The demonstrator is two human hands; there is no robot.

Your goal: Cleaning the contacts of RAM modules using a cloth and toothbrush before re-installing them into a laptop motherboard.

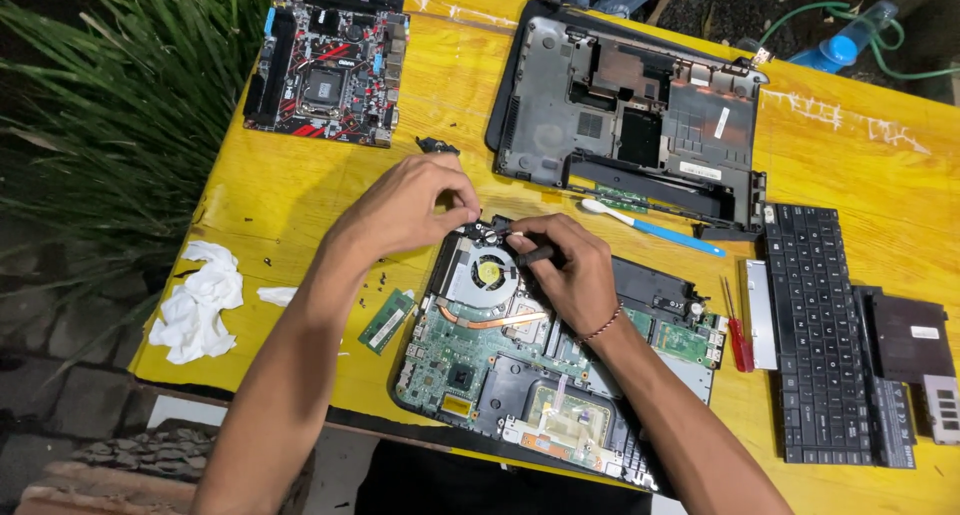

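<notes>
An opened laptop base with its green circuit board (455,350) lies on the yellow table (290,195) in front of me. A round cooling fan (483,272) with a copper heat pipe sits at the board's upper left. My left hand (410,207) pinches something small at the fan's top edge; what it is cannot be made out. My right hand (565,275) grips a dark-handled tool (533,256) with its tip pointing left at the fan's upper rim. A beaded bracelet circles my right wrist.
An empty black laptop shell (630,115) lies at the back, a desktop motherboard (325,70) at back left. A detached keyboard (825,335), a red screwdriver (738,337), a blue-handled brush (655,227), a memory stick (386,321), crumpled white tissue (200,300) and loose screws surround the work. Plants stand left.
</notes>
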